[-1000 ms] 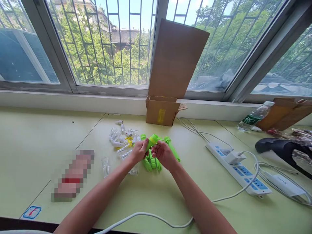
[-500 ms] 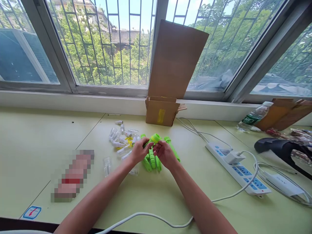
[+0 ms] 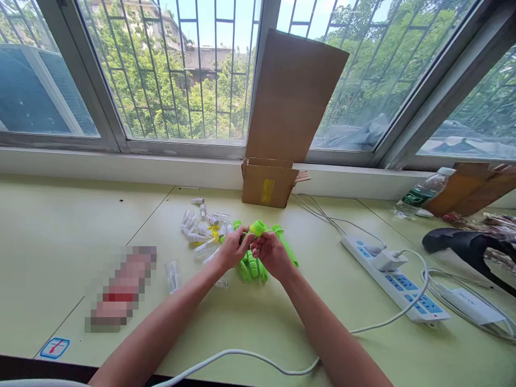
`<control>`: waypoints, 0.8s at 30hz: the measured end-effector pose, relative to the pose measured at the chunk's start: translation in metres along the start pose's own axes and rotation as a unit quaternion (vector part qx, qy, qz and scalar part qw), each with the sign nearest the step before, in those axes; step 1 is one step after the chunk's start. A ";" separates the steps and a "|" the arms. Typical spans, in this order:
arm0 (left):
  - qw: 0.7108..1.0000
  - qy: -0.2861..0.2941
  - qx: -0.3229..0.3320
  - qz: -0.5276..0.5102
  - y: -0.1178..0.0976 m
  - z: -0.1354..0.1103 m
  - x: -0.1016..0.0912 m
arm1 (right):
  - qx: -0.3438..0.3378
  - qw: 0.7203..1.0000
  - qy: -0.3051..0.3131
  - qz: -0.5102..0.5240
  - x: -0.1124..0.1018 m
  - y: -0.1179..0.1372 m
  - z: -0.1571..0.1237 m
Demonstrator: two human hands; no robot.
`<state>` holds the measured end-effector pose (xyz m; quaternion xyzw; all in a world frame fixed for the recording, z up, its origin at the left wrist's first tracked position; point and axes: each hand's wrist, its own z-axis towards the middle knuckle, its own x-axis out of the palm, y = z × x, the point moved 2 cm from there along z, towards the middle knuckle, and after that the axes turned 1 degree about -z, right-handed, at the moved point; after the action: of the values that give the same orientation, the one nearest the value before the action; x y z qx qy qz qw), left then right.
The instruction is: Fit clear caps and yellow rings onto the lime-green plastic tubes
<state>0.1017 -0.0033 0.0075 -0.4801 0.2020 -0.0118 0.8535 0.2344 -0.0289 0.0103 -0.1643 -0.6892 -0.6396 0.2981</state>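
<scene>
My left hand point(image 3: 230, 249) and my right hand point(image 3: 272, 252) meet over the middle of the table, both closed round one bright green plastic piece point(image 3: 257, 228) whose round head sticks up between them. Under and beside the hands lie several more green pieces point(image 3: 252, 266), one green piece point(image 3: 285, 244) angled out to the right. To the left is a scatter of small clear and white plastic parts point(image 3: 201, 226) with a yellow bit among them.
A small open cardboard box point(image 3: 266, 184) stands by the window sill, a tall flap behind it. A white power strip point(image 3: 397, 282) with cables lies right, a water bottle point(image 3: 421, 192) beyond. A clear cup point(image 3: 173, 275) and a blurred patch lie left.
The green piece has been turned between my hands so its head points more upright, and my hands have closed in slightly around it. Everything else on the table stays put.
</scene>
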 end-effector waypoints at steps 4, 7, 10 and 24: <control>0.999 -0.034 -0.021 -0.019 0.001 0.000 0.000 | -0.010 1.000 -0.006 -0.010 0.001 0.001 0.000; 0.998 -0.038 -0.035 -0.030 0.003 0.000 -0.001 | -0.012 1.000 -0.011 -0.018 0.001 0.001 0.000; 0.996 -0.039 -0.051 -0.055 0.004 0.000 -0.001 | -0.010 0.999 -0.011 -0.030 0.002 0.001 0.000; 0.994 -0.029 -0.033 -0.097 0.005 0.000 0.001 | -0.015 0.999 -0.002 -0.030 -0.006 0.001 0.002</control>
<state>0.1012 -0.0011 0.0030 -0.5257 0.1299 -0.0742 0.8374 0.2389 -0.0261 0.0073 -0.1495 -0.6850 -0.6581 0.2746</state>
